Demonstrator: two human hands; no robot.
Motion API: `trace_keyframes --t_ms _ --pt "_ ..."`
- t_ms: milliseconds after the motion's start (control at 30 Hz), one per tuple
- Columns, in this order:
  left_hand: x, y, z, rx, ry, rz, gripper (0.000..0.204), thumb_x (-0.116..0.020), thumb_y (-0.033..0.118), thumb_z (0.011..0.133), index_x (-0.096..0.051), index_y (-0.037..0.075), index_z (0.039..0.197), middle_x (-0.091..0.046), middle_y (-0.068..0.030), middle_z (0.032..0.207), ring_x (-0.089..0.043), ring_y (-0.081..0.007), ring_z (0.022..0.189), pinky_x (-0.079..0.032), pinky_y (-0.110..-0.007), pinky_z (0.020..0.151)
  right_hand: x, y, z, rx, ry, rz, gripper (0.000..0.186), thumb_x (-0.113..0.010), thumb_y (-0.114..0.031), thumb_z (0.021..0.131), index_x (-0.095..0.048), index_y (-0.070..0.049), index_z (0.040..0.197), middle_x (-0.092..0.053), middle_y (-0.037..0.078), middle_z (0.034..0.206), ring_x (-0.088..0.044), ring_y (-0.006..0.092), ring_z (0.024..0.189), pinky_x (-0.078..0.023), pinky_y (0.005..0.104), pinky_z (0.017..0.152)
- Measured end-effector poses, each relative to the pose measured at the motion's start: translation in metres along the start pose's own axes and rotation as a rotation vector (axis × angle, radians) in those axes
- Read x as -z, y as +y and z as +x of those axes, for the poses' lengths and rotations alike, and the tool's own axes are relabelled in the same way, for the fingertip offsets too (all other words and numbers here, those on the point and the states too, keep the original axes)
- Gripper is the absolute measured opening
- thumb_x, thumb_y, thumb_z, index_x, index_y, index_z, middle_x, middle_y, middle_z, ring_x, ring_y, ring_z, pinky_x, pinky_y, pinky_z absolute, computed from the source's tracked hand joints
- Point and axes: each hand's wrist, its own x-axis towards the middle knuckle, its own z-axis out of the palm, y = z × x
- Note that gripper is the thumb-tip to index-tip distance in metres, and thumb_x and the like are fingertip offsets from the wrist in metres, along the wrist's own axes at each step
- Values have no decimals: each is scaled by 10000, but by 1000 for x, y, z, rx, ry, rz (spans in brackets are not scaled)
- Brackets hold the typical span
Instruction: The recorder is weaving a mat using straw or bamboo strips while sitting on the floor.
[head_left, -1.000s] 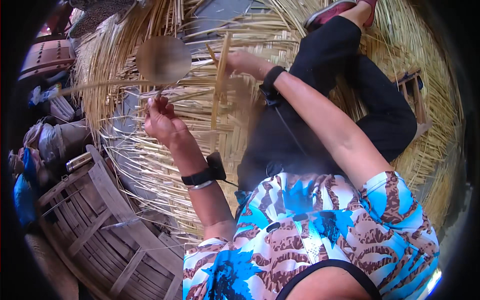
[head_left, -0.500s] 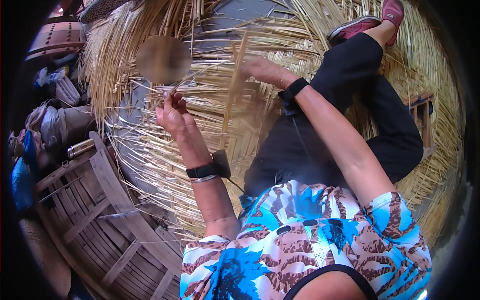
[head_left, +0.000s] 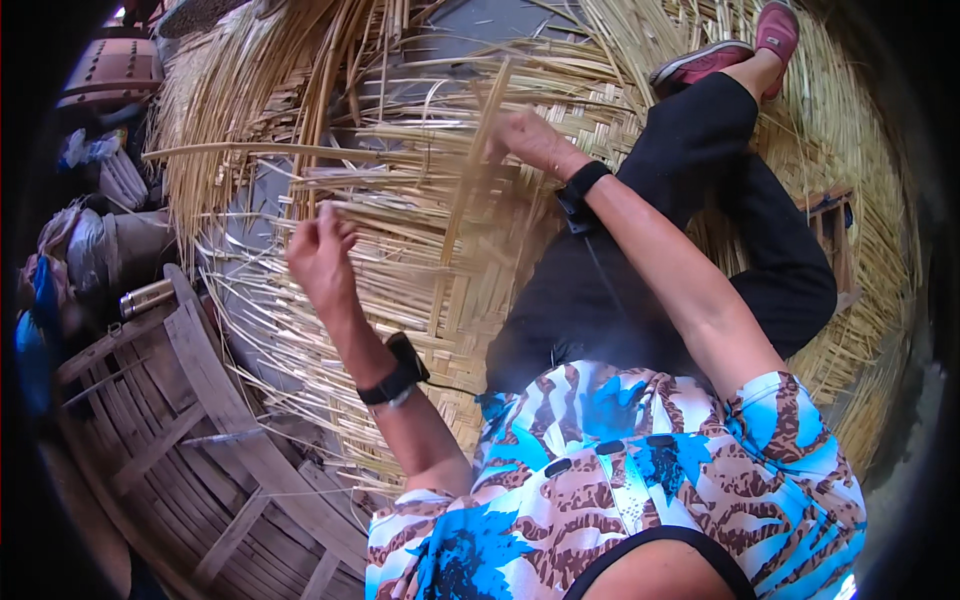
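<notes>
A large mat of pale woven strips (head_left: 400,270), bamboo- or reed-like, spreads in front of me, with long loose ends at its left side. My right hand (head_left: 540,145) is closed round a flat upright strip (head_left: 478,150) that stands across the weave; fingers and strip are blurred. Over the mat's left part, my left hand (head_left: 325,260) is raised with thumb and fingers pinched together. What lies between its fingertips, if anything, cannot be made out. Beyond that hand, a long loose strip (head_left: 240,149) lies crosswise over the others.
My dark-trousered leg (head_left: 690,150) and pink shoes (head_left: 705,62) rest on the mat at right. A wooden slatted frame (head_left: 230,420) stands lower left, near a metal cylinder (head_left: 147,298) and plastic bags (head_left: 85,245). A small wooden stool (head_left: 830,235) is at far right.
My left hand has moved left and slightly nearer to me. A long strip now lies crosswise beyond it. My right hand stays in nearly the same place at the upright strip.
</notes>
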Motion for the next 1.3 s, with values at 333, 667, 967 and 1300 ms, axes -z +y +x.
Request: trace_keyframes --t_ms 333,667,967,1300 --pt "-108 89 -40 -1020 62 652 399 -673 156 749 -579 99 1132 -571 -102 1088 -492 -232 1138 -334 -426 918 7 -9 -15 167 -143 -186 256 -501 -224 867 -650 -29 793 -654 50 688 -598 127 637 -473 280 658" --pt "-78 17 16 -521 -375 1050 275 -570 304 876 -600 47 785 -628 -164 755 -616 -371 720 -460 -479 616 -2 -35 -24 233 -274 -583 239 -543 -239 751 -628 -19 789 -615 159 673 -581 293 614 -454 390 589" --pt "-61 29 33 -399 209 434 268 -543 228 913 -600 45 724 -604 -104 624 -578 -223 545 -413 -361 496 -12 -22 -20 274 -66 -582 248 -534 -224 734 -671 -34 813 -643 197 811 -618 340 749 -488 408 702" --pt "58 89 -30 -496 734 -419 179 -513 103 917 -573 3 780 -498 -22 637 -441 -81 567 -335 -186 514 18 28 -1 -68 356 -473 323 -553 -262 775 -654 -56 1003 -673 162 862 -655 279 833 -496 375 785"
